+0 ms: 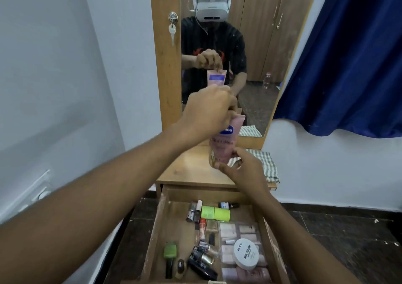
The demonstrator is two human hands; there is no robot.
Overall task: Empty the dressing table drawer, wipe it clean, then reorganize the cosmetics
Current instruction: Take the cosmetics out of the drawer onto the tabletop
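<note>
Drawer (152, 240) of scuffed wood lies open beneath my wrists, a round white jar (247, 256) inside, while my left hand (208, 109) grips the flat top of a soft pink tube (224, 146) and my right hand (245, 170) pinches its base.

Left grip (208, 111) pinches the upper end of the pink tube (224, 146), right grip (243, 170) holds the lower end, up over the counter (191, 170). The open drawer (152, 240) below is crammed with cosmetics.
</note>
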